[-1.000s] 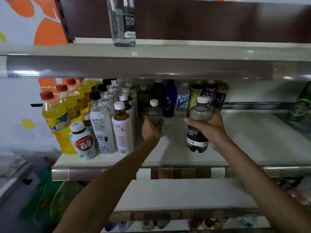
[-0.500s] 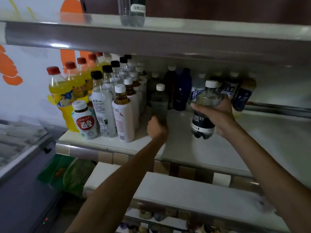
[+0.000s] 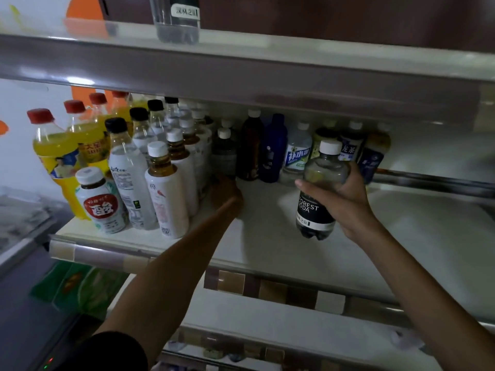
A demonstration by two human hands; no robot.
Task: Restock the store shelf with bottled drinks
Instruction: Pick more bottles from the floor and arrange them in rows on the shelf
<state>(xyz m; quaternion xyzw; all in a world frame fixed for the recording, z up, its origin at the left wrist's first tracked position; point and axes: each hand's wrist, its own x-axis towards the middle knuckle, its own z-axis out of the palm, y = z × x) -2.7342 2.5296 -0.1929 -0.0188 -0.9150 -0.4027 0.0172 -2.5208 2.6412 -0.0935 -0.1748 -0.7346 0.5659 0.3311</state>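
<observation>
At centre right the right hand (image 3: 345, 202) grips a soda (image 3: 318, 199) round its shoulder, tilted and held just above the shelf (image 3: 267, 236), much as a second ago. Deeper in, at centre, the left hand (image 3: 225, 195) has slid a clear bottle (image 3: 223, 153) back beside the dark bottle (image 3: 250, 148) in the rear row. Its fingers are hidden, so whether they grasp it cannot be told. That placement looks nearly done, leaving the soda next.

Black sleeve (image 3: 117, 350) above left elbow
</observation>
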